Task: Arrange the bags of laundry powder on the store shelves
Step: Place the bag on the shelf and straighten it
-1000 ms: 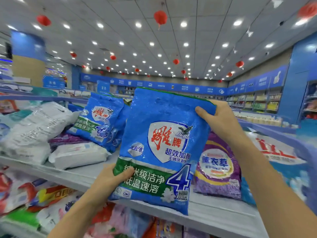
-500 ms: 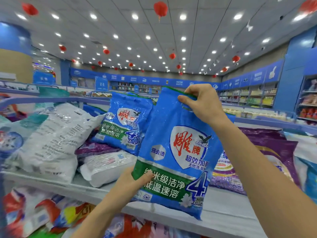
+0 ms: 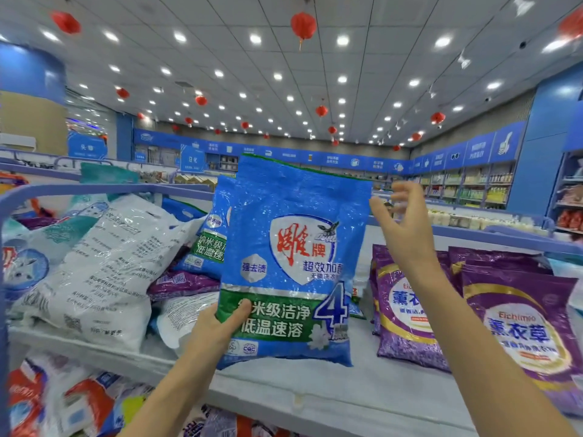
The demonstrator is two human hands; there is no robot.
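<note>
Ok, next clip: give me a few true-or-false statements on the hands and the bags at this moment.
1. The left hand grips the blue bag near its lower left corner. True.
2. The right hand clamps the top of the blue bag. False: it is open beside the bag's upper right edge, fingers spread, gripping nothing.
3. Purple bags stand on the shelf to the right of the blue bag. True.
4. The blue bag lies flat on the shelf. False: it is upright, its printed front facing the camera.
5. The big white bag is to the right of the blue bag. False: it lies on the left.
</note>
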